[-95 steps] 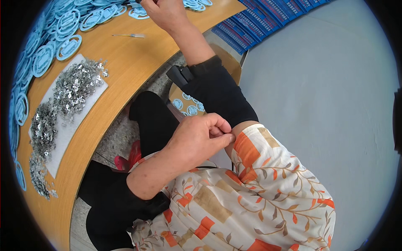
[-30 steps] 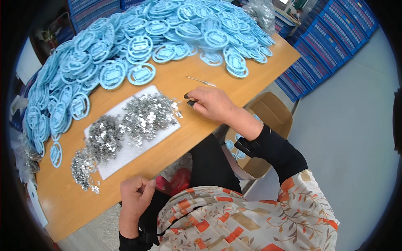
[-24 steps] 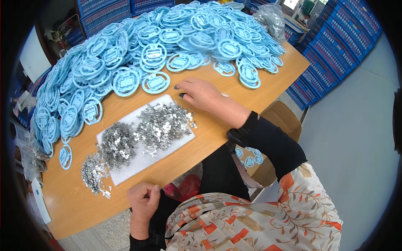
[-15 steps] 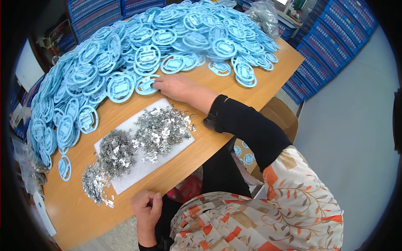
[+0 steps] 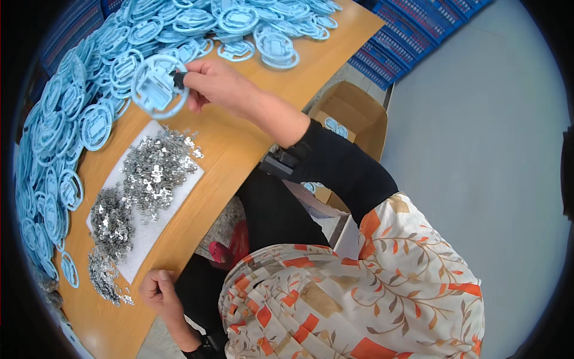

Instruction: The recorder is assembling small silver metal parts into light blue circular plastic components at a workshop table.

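My right hand (image 5: 218, 87) is closed on the rim of a light blue round plastic piece (image 5: 156, 90), raised above the near edge of the pile. Something small and black (image 5: 180, 80) shows at the fingertips; I cannot tell if it is worn on a finger or part of the piece. My left hand (image 5: 161, 293) is closed at the table's front edge, fingers curled and thumb on top; whatever it may hold is hidden. Between the hands, heaps of small silver metal parts (image 5: 156, 173) lie on a white foam sheet (image 5: 173, 206), partly spilling onto the wood.
A large pile of similar blue pieces (image 5: 57, 143) covers the far and left side of the wooden table (image 5: 239, 161). An open cardboard box (image 5: 373, 119) with several blue pieces stands on the floor at right. Stacked blue crates (image 5: 412, 36) stand beyond the table.
My right hand has lifted a blue piece off the table at the pile's edge. The view has turned, shifting the table leftward. My left hand remains curled by the table edge.
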A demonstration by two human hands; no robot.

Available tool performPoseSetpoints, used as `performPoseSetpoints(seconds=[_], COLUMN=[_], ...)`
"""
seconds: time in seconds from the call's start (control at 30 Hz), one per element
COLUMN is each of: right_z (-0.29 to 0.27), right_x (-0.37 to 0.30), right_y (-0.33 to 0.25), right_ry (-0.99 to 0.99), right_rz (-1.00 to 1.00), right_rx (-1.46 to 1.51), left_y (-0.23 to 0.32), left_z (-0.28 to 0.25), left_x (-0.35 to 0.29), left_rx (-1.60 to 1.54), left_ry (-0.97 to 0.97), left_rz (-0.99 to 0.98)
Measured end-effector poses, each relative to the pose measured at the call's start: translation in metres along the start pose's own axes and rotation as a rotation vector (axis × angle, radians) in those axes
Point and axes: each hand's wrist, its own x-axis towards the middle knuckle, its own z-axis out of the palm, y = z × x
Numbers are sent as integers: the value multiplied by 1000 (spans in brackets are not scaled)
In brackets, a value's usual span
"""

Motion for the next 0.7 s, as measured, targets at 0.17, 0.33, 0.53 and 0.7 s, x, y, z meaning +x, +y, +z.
performPoseSetpoints(seconds=[0.17, 0.33, 0.53, 0.7], right_z=[-17, -24, -18, -48], right_x=[-47, -59, -62, -60], right_y=[33, 63, 76, 118], right_ry=[16, -96, -140, 57], right_rz=[86, 116, 134, 103], right_rx=[229, 452, 186, -99], left_y=[7, 11, 38, 40], left_z=[4, 3, 3, -10], left_x=[3, 5, 17, 45], left_rx=[-135, -131, 188, 136], left_ry=[76, 134, -65, -318], left_rz=[-189, -254, -357, -336])
